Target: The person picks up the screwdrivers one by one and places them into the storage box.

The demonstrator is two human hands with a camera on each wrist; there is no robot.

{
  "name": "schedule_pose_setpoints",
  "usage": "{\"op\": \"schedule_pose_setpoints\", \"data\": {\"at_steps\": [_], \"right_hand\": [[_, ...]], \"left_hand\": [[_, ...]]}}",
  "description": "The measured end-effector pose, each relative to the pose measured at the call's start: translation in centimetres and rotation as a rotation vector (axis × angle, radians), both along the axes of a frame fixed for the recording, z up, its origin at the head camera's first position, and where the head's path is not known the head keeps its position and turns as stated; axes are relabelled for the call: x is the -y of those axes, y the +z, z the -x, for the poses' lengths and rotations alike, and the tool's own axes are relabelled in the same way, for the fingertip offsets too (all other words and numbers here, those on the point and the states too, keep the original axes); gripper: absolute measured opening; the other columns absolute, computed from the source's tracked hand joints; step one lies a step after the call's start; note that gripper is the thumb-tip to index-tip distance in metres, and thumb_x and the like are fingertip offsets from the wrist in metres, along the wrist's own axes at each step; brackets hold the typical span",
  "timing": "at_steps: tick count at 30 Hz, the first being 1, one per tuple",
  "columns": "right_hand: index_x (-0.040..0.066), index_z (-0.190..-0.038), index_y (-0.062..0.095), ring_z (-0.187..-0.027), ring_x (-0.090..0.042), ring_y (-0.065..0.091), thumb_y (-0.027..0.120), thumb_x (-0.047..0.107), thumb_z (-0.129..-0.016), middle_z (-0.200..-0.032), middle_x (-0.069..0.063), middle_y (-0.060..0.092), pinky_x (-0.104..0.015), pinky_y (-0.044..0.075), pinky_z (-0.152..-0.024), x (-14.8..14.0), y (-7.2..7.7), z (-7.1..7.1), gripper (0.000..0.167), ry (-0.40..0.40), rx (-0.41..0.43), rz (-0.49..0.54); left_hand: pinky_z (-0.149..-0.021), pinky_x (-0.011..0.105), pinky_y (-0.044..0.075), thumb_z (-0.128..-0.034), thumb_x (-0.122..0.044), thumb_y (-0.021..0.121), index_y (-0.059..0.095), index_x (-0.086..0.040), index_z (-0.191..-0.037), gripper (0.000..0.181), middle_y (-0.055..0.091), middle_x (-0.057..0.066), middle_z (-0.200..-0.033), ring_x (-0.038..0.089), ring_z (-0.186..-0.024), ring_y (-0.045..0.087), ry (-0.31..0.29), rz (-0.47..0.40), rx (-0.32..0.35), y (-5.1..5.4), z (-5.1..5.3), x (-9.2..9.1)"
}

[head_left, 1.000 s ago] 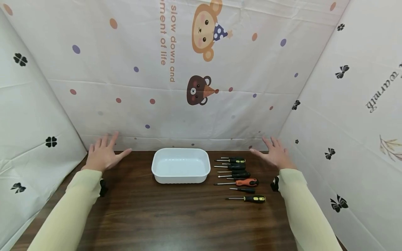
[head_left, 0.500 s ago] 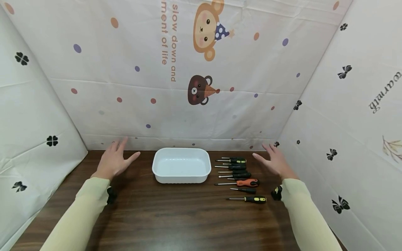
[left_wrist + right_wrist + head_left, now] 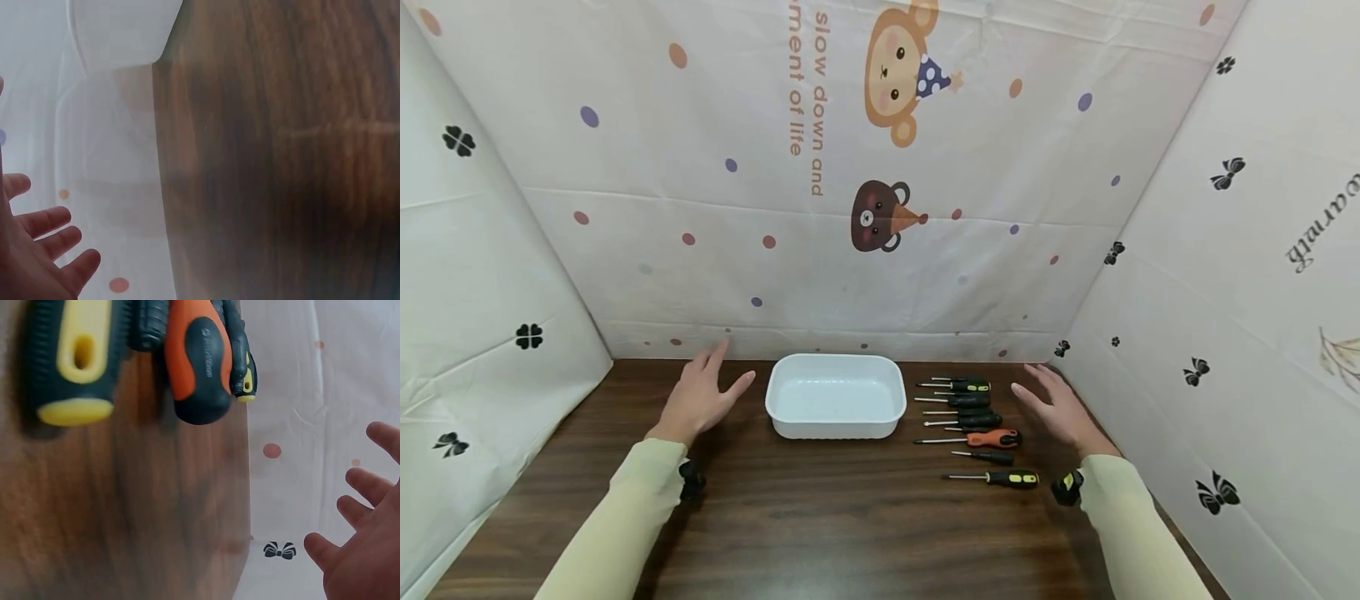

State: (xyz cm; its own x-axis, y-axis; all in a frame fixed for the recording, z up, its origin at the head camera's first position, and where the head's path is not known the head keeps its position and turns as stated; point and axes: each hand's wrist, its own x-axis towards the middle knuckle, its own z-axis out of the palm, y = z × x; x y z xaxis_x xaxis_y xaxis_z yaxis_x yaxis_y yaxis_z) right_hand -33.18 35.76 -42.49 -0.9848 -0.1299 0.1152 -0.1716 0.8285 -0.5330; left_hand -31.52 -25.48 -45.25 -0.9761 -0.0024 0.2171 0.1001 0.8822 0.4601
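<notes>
Right grip (image 3: 1063, 412) was nearer, fingers apart, nothing held | screwdrivers (image 3: 983, 438) were seen toward 9 o'clock, axes 9–3

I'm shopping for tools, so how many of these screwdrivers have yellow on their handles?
2. The near screwdriver lies at the front end of the row; the far screwdriver lies towards the back wall. Yellow on others may be hidden.

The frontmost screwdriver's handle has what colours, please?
Black and yellow; the right wrist view shows the handle best.
</notes>
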Motion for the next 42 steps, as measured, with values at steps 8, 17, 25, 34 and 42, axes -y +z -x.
{"op": "schedule_pose_setpoints", "data": {"at_steps": [8, 17, 25, 34, 42], "right_hand": [[0.011, -0.161, 0.032, -0.152, -0.050, 0.021, 0.043, 0.057, -0.106, -0.167, -0.024, 0.022, -0.075, 0.023, -0.115, -0.1, -1.2, -1.5, 0.073, 0.028, 0.002, 0.109], [0.015, -0.158, 0.039, -0.151, -0.048, 0.026, 0.044, 0.048, -0.108, -0.165, -0.019, 0.031, -0.076, 0.029, -0.111, -0.5, -2.2, -3.4, 0.060, 0.059, 0.012, 0.219], [0.013, -0.154, 0.046, -0.147, -0.046, 0.035, 0.045, 0.044, -0.109, -0.161, -0.019, 0.040, -0.073, 0.033, -0.111, -0.6, -2.9, -4.5, 0.055, 0.072, 0.025, 0.265], [0.009, -0.146, 0.056, -0.139, -0.025, 0.050, 0.049, 0.042, -0.108, -0.152, -0.015, 0.054, -0.057, 0.043, -0.111, -0.9, -3.4, -5.3, 0.051, 0.043, 0.039, 0.274], [0.012, -0.140, 0.062, -0.115, 0.020, 0.047, 0.055, 0.036, -0.106, -0.142, -0.011, 0.063, -0.012, 0.044, -0.095, -1.2, -3.9, -6.2, 0.042, 0.056, 0.026, 0.299]], "left_hand": [[-0.113, 0.072, 0.032, -0.0985, -0.073, 0.040, 0.015, -0.005, -0.164, 0.097, 0.023, 0.032, -0.163, 0.055, -0.147, 0.024, -0.030, -0.034, 0.012, -0.7, -0.2, -1.4], [-0.116, 0.068, 0.033, -0.1020, -0.065, 0.042, 0.023, 0.001, -0.161, 0.090, 0.032, 0.032, -0.159, 0.052, -0.146, 0.032, -0.055, -0.094, 0.048, -1.1, 0.1, -2.9], [-0.105, 0.060, 0.048, -0.1031, -0.058, 0.047, 0.033, 0.001, -0.157, 0.082, 0.057, 0.027, -0.137, 0.042, -0.124, 0.056, -0.052, -0.217, 0.081, -1.5, 0.6, -3.8], [-0.083, 0.040, 0.053, -0.1033, -0.052, 0.053, 0.043, 0.001, -0.153, 0.073, 0.064, 0.017, -0.119, 0.026, -0.101, 0.062, -0.037, -0.338, 0.144, -1.5, 1.2, -4.2], [-0.076, 0.030, 0.057, -0.1036, -0.046, 0.057, 0.039, 0.000, -0.155, 0.072, 0.064, 0.019, -0.117, 0.018, -0.085, 0.072, -0.068, -0.458, 0.197, -2.1, 1.6, -4.2]]}}
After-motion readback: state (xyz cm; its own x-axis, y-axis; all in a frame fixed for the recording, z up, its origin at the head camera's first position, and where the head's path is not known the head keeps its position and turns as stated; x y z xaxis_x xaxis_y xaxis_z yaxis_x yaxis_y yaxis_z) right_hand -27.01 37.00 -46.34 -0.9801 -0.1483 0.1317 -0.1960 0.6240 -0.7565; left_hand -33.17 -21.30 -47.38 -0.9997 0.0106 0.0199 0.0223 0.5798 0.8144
